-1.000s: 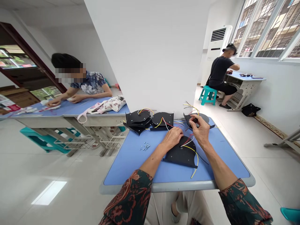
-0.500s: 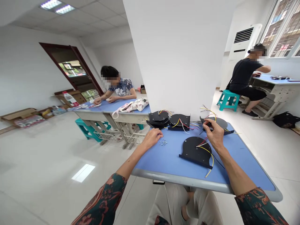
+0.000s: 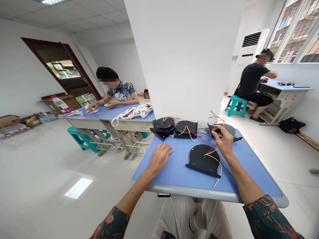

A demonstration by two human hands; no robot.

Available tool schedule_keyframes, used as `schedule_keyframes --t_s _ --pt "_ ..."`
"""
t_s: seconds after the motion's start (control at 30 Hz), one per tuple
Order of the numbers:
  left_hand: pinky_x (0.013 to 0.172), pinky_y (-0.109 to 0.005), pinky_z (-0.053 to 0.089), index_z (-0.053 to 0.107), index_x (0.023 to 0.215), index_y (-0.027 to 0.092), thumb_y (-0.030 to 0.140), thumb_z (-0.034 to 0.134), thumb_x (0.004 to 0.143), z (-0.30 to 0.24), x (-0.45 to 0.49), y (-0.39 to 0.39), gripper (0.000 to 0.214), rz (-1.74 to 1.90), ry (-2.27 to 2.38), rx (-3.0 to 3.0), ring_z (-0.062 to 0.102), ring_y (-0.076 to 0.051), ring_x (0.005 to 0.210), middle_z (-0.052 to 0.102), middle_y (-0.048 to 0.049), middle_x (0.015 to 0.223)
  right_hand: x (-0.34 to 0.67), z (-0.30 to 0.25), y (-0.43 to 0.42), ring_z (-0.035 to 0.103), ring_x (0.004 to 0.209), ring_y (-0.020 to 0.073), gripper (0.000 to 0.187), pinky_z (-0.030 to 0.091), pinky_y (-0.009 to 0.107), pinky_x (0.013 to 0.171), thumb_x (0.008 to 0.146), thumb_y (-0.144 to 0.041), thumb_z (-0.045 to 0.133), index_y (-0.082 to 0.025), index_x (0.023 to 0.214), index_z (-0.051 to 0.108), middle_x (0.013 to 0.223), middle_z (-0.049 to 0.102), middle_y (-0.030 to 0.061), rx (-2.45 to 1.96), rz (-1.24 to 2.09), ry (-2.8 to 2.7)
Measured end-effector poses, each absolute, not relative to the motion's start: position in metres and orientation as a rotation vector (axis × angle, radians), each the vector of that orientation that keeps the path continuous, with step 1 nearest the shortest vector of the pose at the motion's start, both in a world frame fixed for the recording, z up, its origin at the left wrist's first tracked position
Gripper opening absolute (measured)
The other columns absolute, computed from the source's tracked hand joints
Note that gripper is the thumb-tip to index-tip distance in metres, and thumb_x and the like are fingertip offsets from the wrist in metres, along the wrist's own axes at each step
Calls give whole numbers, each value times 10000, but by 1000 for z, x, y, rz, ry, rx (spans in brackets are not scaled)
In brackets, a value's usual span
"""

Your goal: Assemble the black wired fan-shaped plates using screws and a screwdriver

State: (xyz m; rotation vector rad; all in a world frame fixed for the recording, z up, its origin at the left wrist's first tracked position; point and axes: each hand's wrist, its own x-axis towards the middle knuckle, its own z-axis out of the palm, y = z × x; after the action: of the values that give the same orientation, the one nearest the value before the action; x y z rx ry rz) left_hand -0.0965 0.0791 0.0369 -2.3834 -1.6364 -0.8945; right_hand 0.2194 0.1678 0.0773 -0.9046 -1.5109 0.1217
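The person's left hand (image 3: 159,160) lies at 11 o'clock on the blue desk (image 3: 174,176), half open with the fingers loosely curled. It seems to hold nothing, but the palm is turned down, so I cannot see under it. One tiny bright piece (image 3: 170,151) shows just beside the fingertips; it is too small to tell what it is.

The right hand (image 3: 224,141) is at 1 o'clock, and its thumb and fingers are closed in a pinch at the far black plate (image 3: 228,129). Something dark is between the fingers, but they cover it, so I cannot tell if it is the plate edge or a small part.

Nearest the person, a black fan-shaped plate (image 3: 203,159) lies flat at 12 o'clock, between the hands but nearer the right one. Its yellow wire (image 3: 219,167) hangs over the desk side of the plate. At the far desk edge, a stack of black plates (image 3: 163,127) and a single black plate (image 3: 185,127) sit side by side, with their wires tangled, so the wire ends are hard to follow.

At 10 o'clock, a seated person (image 3: 122,94) works at another desk with a tote bag (image 3: 136,112). At 1 o'clock, behind a white pillar (image 3: 184,59), another person (image 3: 250,81) sits on a teal stool (image 3: 236,105), and the hands are too small to make out.
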Motion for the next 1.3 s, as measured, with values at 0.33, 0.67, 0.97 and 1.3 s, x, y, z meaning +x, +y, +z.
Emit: schedule_keyframes --t_s 0.33,0.67,0.97,1.3 --pt "676 -342 437 614 1090 139 98 409 1033 38 46 29 217 -513 -889 -2611 588 -205 802 680 -79 918 221 81 165 693 794 207 216 579 372 809 901 -271 624 -183 1078 712 870 739 49 -900 103 -1508" --pt "831 -330 482 624 985 166 96 467 1015 54 -18 63 174 -444 -598 -2755 611 -203 963 697 -69 954 217 83 161 697 806 202 194 579 348 808 903 -251 621 -203 1068 711 869 743 46 -846 142 -1522" --pt "926 -308 540 684 1007 172 -35 396 857 67 -19 82 385 -1087 -1064 -3036 678 -168 1000 754 -58 1037 215 85 157 686 776 182 175 568 311 764 906 -207 620 -197 1054 712 857 738 36 -821 208 -1659" --pt "926 -287 557 701 1037 160 25 584 850 64 37 164 258 -1204 -1924 -2965 732 -188 991 780 -65 1043 206 78 154 700 804 193 181 575 318 802 916 -227 627 -216 1074 714 886 750 40 -797 245 -1748"
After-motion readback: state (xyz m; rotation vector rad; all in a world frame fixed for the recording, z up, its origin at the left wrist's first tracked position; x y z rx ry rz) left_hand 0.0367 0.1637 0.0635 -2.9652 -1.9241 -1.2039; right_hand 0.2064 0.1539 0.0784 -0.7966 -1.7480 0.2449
